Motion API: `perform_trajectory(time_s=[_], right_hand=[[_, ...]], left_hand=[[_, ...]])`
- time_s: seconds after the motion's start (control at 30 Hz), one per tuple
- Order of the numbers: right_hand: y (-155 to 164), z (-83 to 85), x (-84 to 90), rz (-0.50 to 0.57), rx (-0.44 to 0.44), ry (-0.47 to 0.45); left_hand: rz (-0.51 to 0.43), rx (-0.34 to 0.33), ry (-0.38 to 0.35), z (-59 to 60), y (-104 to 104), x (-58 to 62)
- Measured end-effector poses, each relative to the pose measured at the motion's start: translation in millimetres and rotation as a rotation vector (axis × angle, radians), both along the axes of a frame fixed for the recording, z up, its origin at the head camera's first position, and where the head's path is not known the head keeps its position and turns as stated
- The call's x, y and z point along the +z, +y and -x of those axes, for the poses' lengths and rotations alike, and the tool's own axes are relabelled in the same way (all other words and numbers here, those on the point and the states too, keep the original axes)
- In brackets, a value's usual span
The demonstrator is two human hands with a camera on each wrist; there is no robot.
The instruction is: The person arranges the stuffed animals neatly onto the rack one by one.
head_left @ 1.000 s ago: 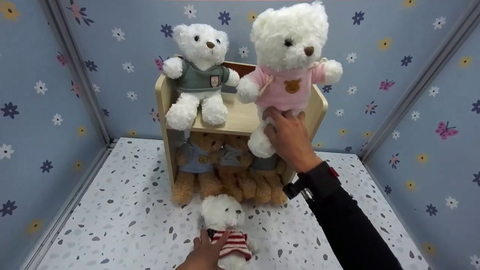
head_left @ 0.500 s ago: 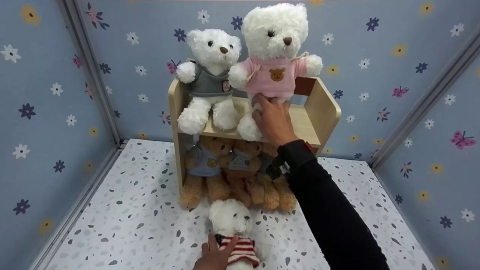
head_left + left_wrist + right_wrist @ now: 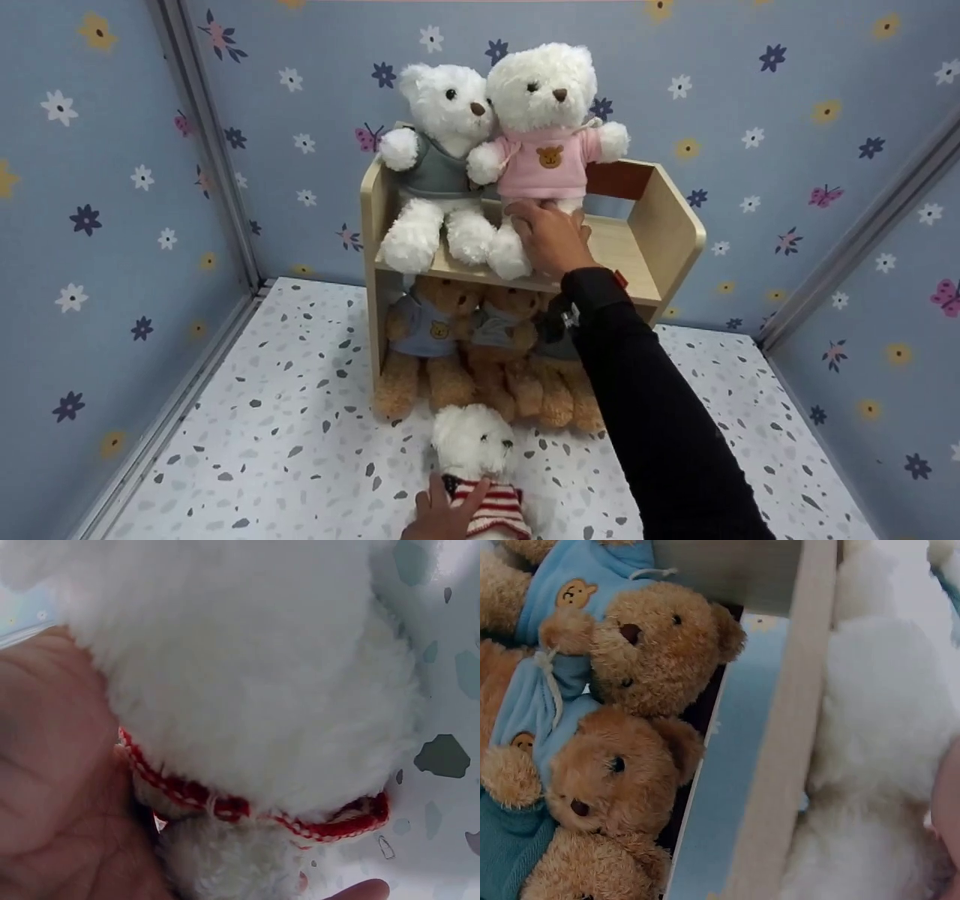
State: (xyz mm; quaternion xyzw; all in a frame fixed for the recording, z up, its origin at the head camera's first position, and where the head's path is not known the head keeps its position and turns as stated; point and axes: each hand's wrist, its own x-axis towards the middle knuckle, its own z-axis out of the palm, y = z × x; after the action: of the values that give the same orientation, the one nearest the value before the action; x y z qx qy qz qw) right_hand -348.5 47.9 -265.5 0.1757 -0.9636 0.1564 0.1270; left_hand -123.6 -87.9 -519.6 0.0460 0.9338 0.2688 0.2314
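Observation:
My right hand grips the lower body of a white teddy bear in a pink top, which is at the upper shelf of the wooden rack. It leans against a white teddy bear in a green top seated at the shelf's left end. Low in the head view, my left hand holds a white teddy bear in a striped sweater above the speckled surface. The left wrist view has its white fur close up beside my palm; most fingers are hidden there.
Several brown teddy bears are packed side by side in the lower compartment; the right wrist view shows a brown bear's face close up. The rack's right side panel rises beyond my right hand. Flowered walls enclose the speckled surface.
My right hand has brought the pink-topped bear down and left, against the green-topped bear. The head view has shifted, and my left hand stays on the striped-sweater bear.

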Motion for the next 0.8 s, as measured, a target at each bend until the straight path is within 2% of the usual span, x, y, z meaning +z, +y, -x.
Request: perform_trajectory(time_s=[0.17,0.3,0.4,0.5,0.57,0.63,0.8], right_hand=[[4,6.0,3.2,-0.032,-0.007,-0.084],[5,8.7,3.0,-0.052,0.028,-0.089],[6,9.3,3.3,-0.064,0.078,-0.08],[6,10.6,3.0,-0.071,0.126,-0.072],[5,12.3,3.1,-0.066,0.141,-0.075],[3,14.2,3.4,-0.061,0.153,-0.083],[-3,16.5,6.1,-0.056,0.165,-0.132]], left_hand=[[-0.018,-0.008,-0.038,3.9,-3,-0.7],[-0.051,-0.003,-0.036,4.2,-3,-2.9],[-0.064,-0.005,0.025,1.9,-2,-9.4],[-0.055,-0.005,0.156,-3.8,0,-17.4],[-0.044,-0.005,0.192,-4.7,0,-19.9],[-0.049,-0.004,0.187,-3.9,-2,-19.6],[-0.085,-0.007,0.093,2.3,-6,-18.8]])
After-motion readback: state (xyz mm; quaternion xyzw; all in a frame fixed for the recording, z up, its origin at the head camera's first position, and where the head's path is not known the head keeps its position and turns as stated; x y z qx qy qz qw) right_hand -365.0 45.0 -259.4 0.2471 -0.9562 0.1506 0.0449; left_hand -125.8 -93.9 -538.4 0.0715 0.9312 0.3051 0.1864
